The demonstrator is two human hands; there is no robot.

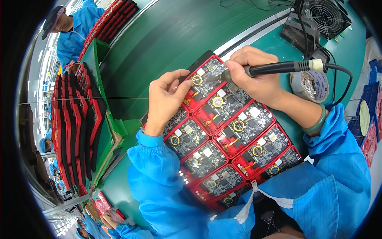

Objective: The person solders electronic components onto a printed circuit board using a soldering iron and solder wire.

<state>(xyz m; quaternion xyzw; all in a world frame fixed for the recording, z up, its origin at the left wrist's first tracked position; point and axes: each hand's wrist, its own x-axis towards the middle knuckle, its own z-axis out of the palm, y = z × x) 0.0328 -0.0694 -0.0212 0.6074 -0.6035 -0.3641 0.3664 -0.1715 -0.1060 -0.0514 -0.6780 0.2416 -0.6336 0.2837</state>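
Observation:
A black-handled soldering iron (278,67) is gripped like a pen in my right hand (256,77). Its metal tip points left, down onto a circuit board near a coin cell (197,80) with a yellow ring. Close by, my left hand (165,93) is closed in a pinch beside that cell, holding a thin solder wire (125,98) that stretches away to the left. Under both hands lies a red-framed tray (213,136) with several boards, each with a yellow-ringed cell. My left hand and the iron's tip hide parts of the upper boards.
Stacked red-and-black trays (68,135) stand left beside a green partition (97,55). A green conveyor belt (159,44) runs behind. At right are a round tub (296,81) of scraps, a black fan (326,16) and cables. A co-worker (77,36) is far left; another's hand (108,218) shows lower left.

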